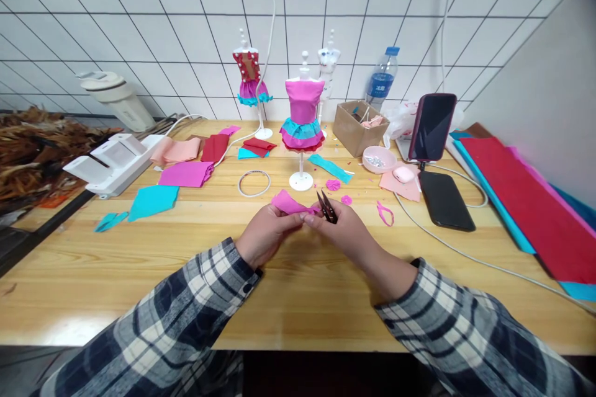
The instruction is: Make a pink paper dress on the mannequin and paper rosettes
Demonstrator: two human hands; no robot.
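My left hand pinches a small piece of pink fabric above the wooden table. My right hand also touches the fabric with thumb and finger and holds small black scissors, blades pointing up. Just beyond my hands stands a small white mannequin dressed in a pink top and a pink and blue layered skirt. A white tape ring lies to its left.
Two more mannequins stand at the back. Fabric pieces in pink, red and blue lie at the left by a white machine. A cardboard box, water bottle, bead dish, propped phone and fabric sheets sit right.
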